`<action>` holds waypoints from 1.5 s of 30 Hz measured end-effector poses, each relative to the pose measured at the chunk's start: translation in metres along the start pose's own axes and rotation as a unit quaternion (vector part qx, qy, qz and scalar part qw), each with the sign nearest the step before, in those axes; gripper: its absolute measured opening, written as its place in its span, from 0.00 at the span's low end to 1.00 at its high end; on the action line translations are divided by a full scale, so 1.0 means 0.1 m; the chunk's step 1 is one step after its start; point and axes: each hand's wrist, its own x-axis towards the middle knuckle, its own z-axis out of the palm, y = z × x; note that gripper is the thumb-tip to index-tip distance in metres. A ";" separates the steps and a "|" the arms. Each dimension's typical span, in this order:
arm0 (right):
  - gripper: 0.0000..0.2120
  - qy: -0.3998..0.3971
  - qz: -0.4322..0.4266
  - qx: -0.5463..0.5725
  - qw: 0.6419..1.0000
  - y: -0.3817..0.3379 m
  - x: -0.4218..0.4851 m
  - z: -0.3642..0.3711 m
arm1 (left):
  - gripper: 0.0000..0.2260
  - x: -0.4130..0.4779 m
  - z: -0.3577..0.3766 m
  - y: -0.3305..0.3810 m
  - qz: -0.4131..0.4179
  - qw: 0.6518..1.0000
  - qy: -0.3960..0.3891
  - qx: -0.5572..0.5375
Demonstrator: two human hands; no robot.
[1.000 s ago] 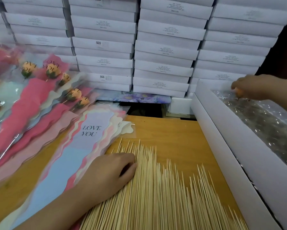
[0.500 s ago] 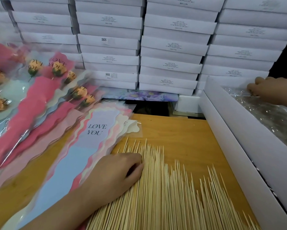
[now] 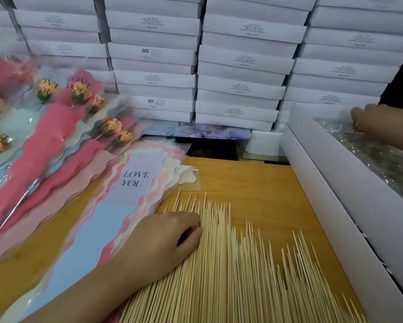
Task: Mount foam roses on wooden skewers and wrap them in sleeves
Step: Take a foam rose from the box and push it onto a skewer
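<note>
A wide pile of wooden skewers [image 3: 242,264] lies on the wooden table [image 3: 254,183], points facing away from me. My left hand [image 3: 165,238] rests on the pile's left edge, with thumb and forefinger curled onto a skewer there. Beside it lies a stack of flat sleeves [image 3: 130,183] printed "LOVE YOU". My right hand [image 3: 382,129] reaches into the far end of a long white box [image 3: 335,183], its fingers curled into clear plastic wrap [image 3: 382,164]. No loose foam rose shows. Finished wrapped roses [image 3: 79,92] lie fanned at the left.
A wall of stacked white boxes [image 3: 242,85] closes off the back. A flat pack with purple flowers [image 3: 207,131] lies at its foot. The long box's wall borders the table on the right, and the sleeves and wrapped roses cover the left side.
My right hand has slid right along the far end of the box and dug into the plastic. My left hand has stayed on the skewers.
</note>
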 end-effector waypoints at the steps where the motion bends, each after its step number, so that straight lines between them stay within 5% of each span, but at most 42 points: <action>1: 0.19 0.001 0.010 0.012 1.000 0.00 0.00 0.00 | 0.14 0.00 0.00 0.00 0.000 1.000 0.001 -0.001; 12: 0.25 0.026 0.068 0.041 0.996 0.09 0.11 0.18 | 0.13 0.01 0.01 -0.01 0.001 1.000 0.003 -0.003; 27: 0.15 0.020 0.099 0.104 0.989 0.27 0.03 -0.52 | 0.14 0.01 0.02 -0.02 -0.001 1.000 0.000 0.003; 40: 0.11 0.134 -0.043 0.159 0.977 -0.81 -1.75 -2.17 | 0.14 0.00 0.04 -0.04 0.002 0.999 0.037 -0.019; 45: 0.13 0.050 -0.142 0.223 0.963 -1.49 -2.49 -2.32 | 0.14 -0.02 0.03 -0.03 0.002 0.994 0.095 -0.053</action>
